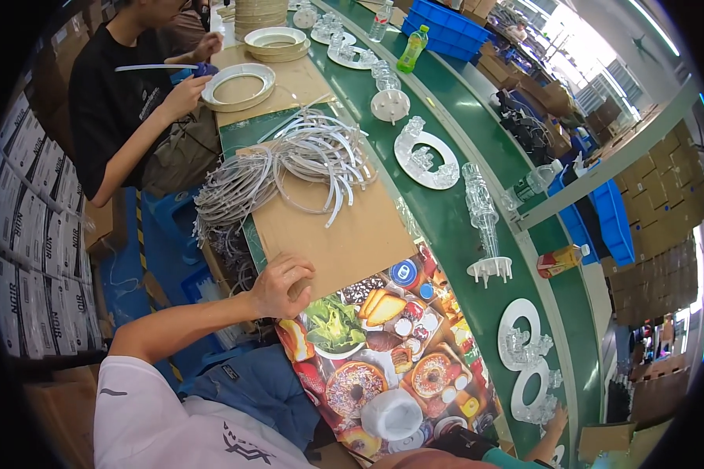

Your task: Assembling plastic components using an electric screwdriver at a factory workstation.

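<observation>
My left hand (284,285) rests at the near left edge of a brown cardboard sheet (344,254). Its fingers are loosely bent, with a gap between thumb and fingers, and nothing shows in it. Beyond it lies a tangled bundle of pale, thin strips (289,168). At the lower right, my right hand (553,431) reaches over the green conveyor belt beside a white ring (530,399) with clear plastic pieces on it. Its fingers are partly hidden, so their grip is unclear. Another white ring (516,334) with clear pieces lies just beyond.
Food-printed sheeting (383,367) covers the near table, with a white translucent bowl-like thing (391,414) on it. Clear plastic stems with white pronged bases (490,268) lie along the belt. A co-worker (145,102) sits at the far left by round white frames (239,86). Bottles and blue crates (446,30) stand right.
</observation>
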The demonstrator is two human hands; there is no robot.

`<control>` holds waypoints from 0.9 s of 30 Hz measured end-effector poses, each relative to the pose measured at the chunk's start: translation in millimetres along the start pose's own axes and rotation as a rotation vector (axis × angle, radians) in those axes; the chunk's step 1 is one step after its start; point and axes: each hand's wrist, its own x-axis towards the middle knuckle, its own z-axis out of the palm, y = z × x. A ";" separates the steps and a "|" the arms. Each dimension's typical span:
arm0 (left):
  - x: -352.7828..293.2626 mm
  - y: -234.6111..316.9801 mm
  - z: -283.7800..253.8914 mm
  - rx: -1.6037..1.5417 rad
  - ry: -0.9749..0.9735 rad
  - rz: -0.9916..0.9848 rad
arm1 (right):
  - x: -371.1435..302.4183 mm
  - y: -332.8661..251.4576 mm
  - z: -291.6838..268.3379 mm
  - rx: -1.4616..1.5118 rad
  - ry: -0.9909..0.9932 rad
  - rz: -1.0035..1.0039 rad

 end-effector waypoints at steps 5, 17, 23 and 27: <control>-13.4 9.7 -1.8 0.037 0.006 -0.021 | 9.8 -49.8 -40.3 1.306 0.062 0.086; -14.7 5.0 -1.3 0.006 0.047 0.011 | -150.1 -40.5 -163.5 0.268 0.794 -0.034; -13.5 10.4 -9.5 0.000 0.191 0.109 | -335.2 -137.1 -294.4 0.565 1.204 -0.048; -18.4 65.3 -42.1 -0.216 0.225 0.165 | -438.7 -188.8 -335.0 0.728 1.461 -0.073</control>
